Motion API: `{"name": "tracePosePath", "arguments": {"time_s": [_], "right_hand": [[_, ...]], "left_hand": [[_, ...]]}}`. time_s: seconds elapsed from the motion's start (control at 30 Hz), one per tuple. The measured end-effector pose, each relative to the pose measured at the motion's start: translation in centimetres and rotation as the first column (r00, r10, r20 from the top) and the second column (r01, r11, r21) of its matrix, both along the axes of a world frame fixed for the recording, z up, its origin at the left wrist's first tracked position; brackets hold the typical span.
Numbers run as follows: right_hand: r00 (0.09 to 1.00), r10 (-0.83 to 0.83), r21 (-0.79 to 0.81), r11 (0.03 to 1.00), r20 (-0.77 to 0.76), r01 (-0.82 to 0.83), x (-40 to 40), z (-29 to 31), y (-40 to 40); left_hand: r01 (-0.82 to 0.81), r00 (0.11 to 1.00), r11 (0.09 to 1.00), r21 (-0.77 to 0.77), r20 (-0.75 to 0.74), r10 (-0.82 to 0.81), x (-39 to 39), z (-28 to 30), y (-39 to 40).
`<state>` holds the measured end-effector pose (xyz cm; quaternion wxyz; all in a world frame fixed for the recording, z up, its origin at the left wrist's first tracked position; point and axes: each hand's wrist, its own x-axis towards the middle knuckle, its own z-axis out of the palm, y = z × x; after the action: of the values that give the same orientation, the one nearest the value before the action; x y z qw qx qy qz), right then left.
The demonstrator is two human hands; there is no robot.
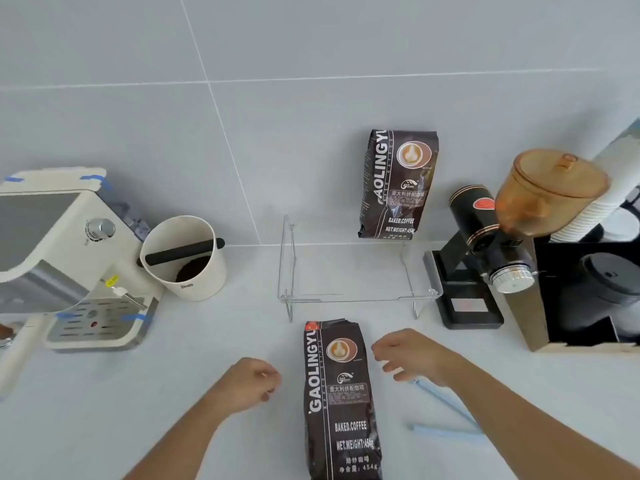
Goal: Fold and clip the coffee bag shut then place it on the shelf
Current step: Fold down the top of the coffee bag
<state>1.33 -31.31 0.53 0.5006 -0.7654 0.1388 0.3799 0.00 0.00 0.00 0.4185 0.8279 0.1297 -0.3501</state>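
Pale grey tabletop [214, 393] runs up to a grey tiled wall [311, 46]. Cream espresso machine [62, 258] sits far left, and a black coffee grinder with an amber hopper [502, 237] is on the right. Between them there's a clear acrylic shelf [353, 297] with a dark brown coffee bag [398, 185] standing at its back right. A second dark brown coffee bag, the one nearest the camera [341, 400], stands on the tabletop in front of the shelf, between both hands. Cream knock box [185, 258] has grounds inside. Left hand [247, 384] hangs loosely curled beside the bag, grip holding nothing. Right hand [412, 355] is spread, grip released, just above a light blue clip [446, 410].
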Motion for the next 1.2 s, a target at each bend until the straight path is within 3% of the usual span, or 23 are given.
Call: {"name": "tracePosePath", "arguments": {"time_s": [0.13,0.23,0.4,0.67,1.0,1.2], "right_hand": [[0.984,-0.163,0.102,0.98,-0.066,0.169,-1.6,-1.6,0.8],[0.97,-0.214,0.161,0.96,-0.117,0.231,-2.4,-2.6,1.5],[0.959,-0.247,0.226,0.935,-0.141,0.274,-3.3,-2.8,2.7],[0.938,-0.331,0.228,0.91,-0.106,0.347,-3.6,-3.4,3.6],[0.933,-0.351,0.272,0.908,0.079,0.318,-5.5,-1.8,4.2],[0.889,-0.38,0.292,0.907,0.255,0.305,-7.1,0.9,5.2]], "left_hand": [[-0.22,0.975,0.959,-0.179,-0.068,0.211,-1.1,-1.2,-2.0],[-0.316,0.947,0.909,-0.272,-0.153,0.283,-1.3,-1.5,-3.5],[-0.327,0.937,0.887,-0.326,-0.23,0.261,-1.8,-1.7,-4.6],[-0.418,0.908,0.837,-0.352,-0.176,0.38,-2.6,-1.8,-5.6],[-0.422,0.904,0.809,-0.41,-0.119,0.411,-5.0,0.2,-5.3],[-0.382,0.905,0.802,-0.46,-0.009,0.425,-6.2,1.6,-5.1]]}}
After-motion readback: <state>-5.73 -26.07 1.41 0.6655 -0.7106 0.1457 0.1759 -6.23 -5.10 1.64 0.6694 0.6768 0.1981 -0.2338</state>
